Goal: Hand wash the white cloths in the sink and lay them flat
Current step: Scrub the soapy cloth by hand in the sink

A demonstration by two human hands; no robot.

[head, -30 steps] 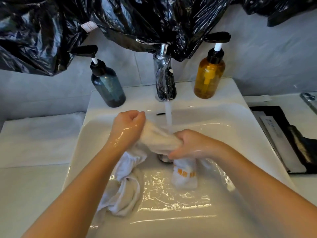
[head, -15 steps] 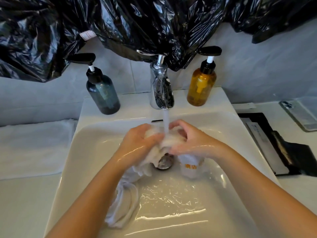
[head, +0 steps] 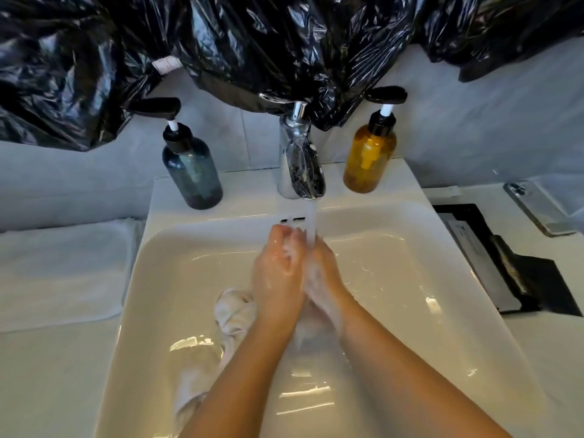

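Editor: How far along?

Operator: Mid-wash, I judge. My left hand (head: 278, 279) and right hand (head: 324, 273) press a white cloth (head: 235, 311) palm to palm under the running faucet (head: 300, 165), over the sink (head: 189, 279). I cannot tell the grip. Laying flat remains.

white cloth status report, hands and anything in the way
Left hand grips white cloth against right hand under running tap; right hand's grip blurred. Cloth tail lies in sink. Nothing blocking.

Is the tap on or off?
On: a water stream falls from the faucet spout into the sink.
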